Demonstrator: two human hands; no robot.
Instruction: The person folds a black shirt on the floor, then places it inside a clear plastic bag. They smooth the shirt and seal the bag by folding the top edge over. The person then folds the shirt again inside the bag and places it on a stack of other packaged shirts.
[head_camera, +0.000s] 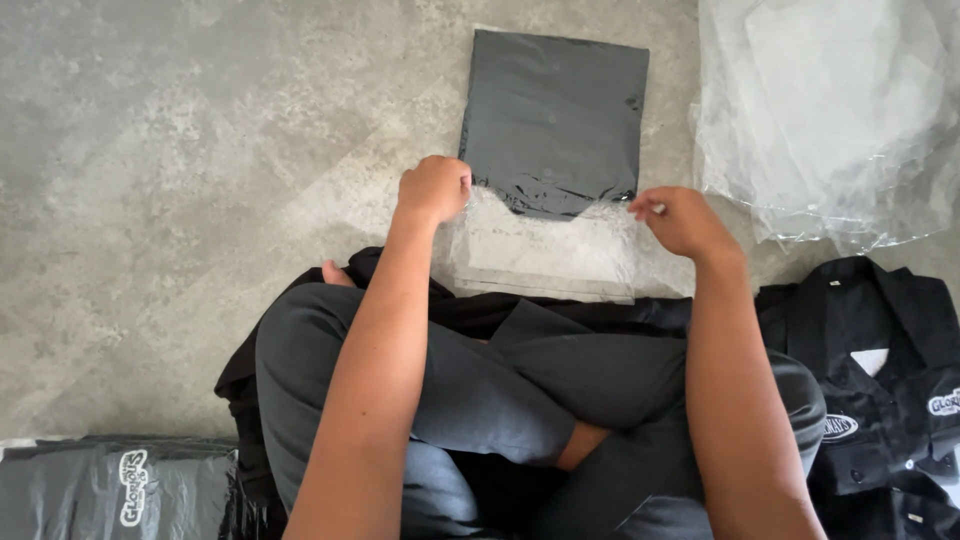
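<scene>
Both arms reach forward over crossed legs. The left hand (434, 188) is curled into a fist on the clear bag's (545, 245) left edge, while the right hand (680, 220) pinches its right edge. The folded black garment (553, 120) inside sits at top centre of frame.

The grey mottled floor (180, 150) carried a clear bag (545, 245) holding a folded black garment (555, 120). A heap of empty clear bags (830, 110) lay at the far right, a black shirt (880, 380) nearer, and what looked like bagged shirts (110, 485) at lower left.
</scene>
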